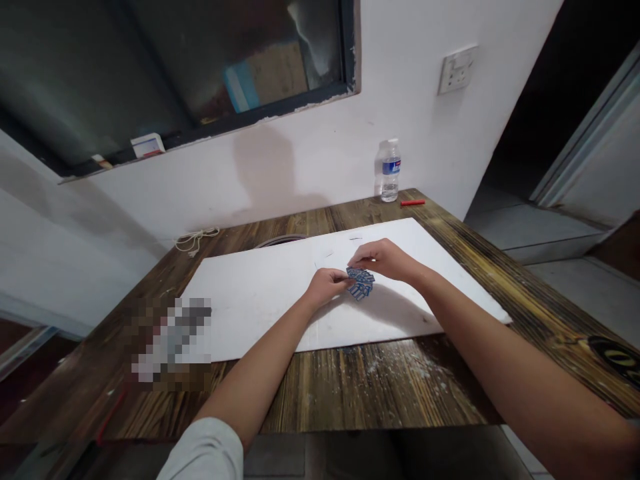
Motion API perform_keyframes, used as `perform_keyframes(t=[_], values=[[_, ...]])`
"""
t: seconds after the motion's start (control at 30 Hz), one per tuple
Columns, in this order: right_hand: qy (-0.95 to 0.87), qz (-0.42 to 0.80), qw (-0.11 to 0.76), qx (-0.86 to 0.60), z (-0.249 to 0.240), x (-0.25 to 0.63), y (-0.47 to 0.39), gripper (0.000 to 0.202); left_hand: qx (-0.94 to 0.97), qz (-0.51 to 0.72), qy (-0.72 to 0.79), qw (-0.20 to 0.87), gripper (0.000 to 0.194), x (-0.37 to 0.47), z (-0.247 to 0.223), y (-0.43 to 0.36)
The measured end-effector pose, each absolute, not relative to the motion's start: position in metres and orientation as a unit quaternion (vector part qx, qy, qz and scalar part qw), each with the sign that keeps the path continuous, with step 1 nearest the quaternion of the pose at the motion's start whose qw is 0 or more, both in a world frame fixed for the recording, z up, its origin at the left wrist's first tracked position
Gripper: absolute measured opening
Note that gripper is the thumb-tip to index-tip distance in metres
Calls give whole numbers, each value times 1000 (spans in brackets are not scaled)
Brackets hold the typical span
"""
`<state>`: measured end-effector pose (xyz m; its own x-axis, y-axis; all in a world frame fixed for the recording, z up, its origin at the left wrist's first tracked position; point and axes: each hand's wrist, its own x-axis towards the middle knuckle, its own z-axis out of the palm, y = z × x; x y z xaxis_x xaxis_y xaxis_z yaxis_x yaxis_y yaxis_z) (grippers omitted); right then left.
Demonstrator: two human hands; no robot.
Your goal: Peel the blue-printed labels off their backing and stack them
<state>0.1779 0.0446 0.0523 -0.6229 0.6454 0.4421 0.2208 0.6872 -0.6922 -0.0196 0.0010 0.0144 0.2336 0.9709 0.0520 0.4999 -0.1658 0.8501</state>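
A fan of small blue-patterned cards is held up over the white board. My left hand is closed on the lower left part of the fan, thumb across the cards. From above, my right hand reaches over with its fingertips pinched together at the fan's upper left edge. Whether a single card is between those fingertips is too small to tell. Thin dark-edged pieces lie on the board behind the hands, one of them a small flat piece.
The board lies on a dark wooden table. At the back stand a water bottle and, beside it, a red stick-like item. White cord lies at the back left. A blurred-out patch covers something on the board's left end.
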Motion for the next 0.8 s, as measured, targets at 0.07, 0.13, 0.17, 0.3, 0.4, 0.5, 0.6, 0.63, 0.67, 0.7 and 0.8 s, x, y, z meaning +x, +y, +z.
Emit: perform_keyframes(t=[0.07,0.13,0.17,0.3,0.4,0.5,0.6,0.63,0.67,0.7,0.8], values=[[-850,303,344,-260,52,179,45,14,692,322,530,370,30,-20,14,1],[-849,304,341,-266,51,180,45,16,694,323,529,367,29,-20,14,2],[-848,304,339,-269,51,181,45,17,696,322,528,366,29,-20,13,2],[-847,304,336,-277,50,180,45,17,703,312,527,362,30,-21,14,2],[-845,310,332,-282,51,179,43,17,705,308,531,356,29,-21,14,2],[-843,301,333,-296,52,178,42,16,704,313,524,364,28,-21,13,2],[-839,282,346,-312,51,177,42,15,696,319,519,379,29,-21,13,1],[-836,284,348,-315,50,176,43,13,695,319,520,382,30,-21,13,1],[-833,291,348,-315,49,177,44,12,694,318,521,382,30,-21,13,1],[-830,303,346,-315,48,177,45,11,694,317,522,381,31,-21,13,1],[-816,344,344,-311,47,178,46,11,692,318,523,383,32,-21,13,1]])
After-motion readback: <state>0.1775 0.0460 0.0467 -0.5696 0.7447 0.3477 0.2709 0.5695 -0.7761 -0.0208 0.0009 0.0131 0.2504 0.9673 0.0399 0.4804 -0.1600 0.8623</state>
